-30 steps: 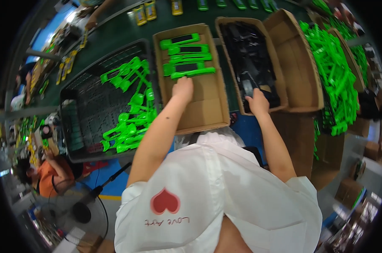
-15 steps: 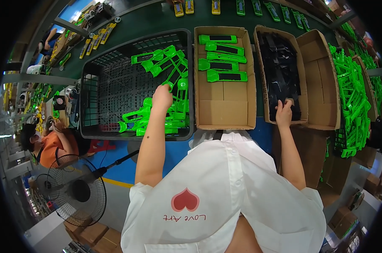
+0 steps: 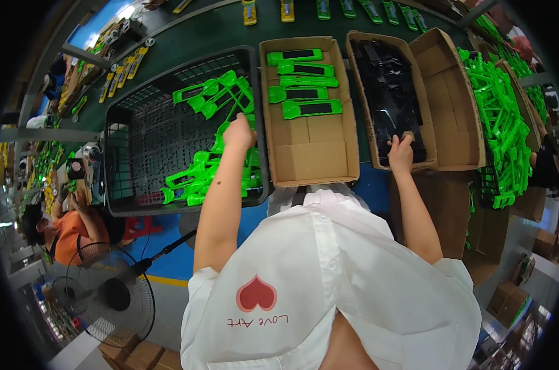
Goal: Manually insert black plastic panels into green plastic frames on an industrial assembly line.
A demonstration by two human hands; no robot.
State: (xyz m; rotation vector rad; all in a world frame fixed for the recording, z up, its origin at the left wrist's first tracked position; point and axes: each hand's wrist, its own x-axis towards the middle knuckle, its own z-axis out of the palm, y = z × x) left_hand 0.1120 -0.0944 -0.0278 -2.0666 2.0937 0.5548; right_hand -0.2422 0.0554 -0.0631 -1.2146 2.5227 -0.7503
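My left hand (image 3: 238, 133) reaches into the right side of a black plastic crate (image 3: 263, 142). Its fingers are closed on a green plastic housing (image 3: 220, 137), partly hidden by the hand. Loose green housings (image 3: 196, 176) lie heaped around it. On the right, my right hand (image 3: 401, 154) is at the near end of a cardboard box (image 3: 367, 123) filled with dark glossy panels (image 3: 387, 86). Its fingers are curled and seem to pinch one black panel, whose outline merges with the others. Between my hands stands a cardboard tray (image 3: 310, 161) with several green housings (image 3: 311, 109), most showing a dark panel.
An open cardboard box (image 3: 447, 117) adjoins the panel box; beyond it rises a pile of green housings (image 3: 501, 129). Yellow and green pieces (image 3: 287, 11) line the green bench's far side. At lower left are a fan (image 3: 114, 293) and a seated person in orange (image 3: 76, 231).
The view has shifted, so the boxes sit further left. My left hand stays among the green housings, some of which have shifted; my right hand stays at the panels with its fingers slightly moved.
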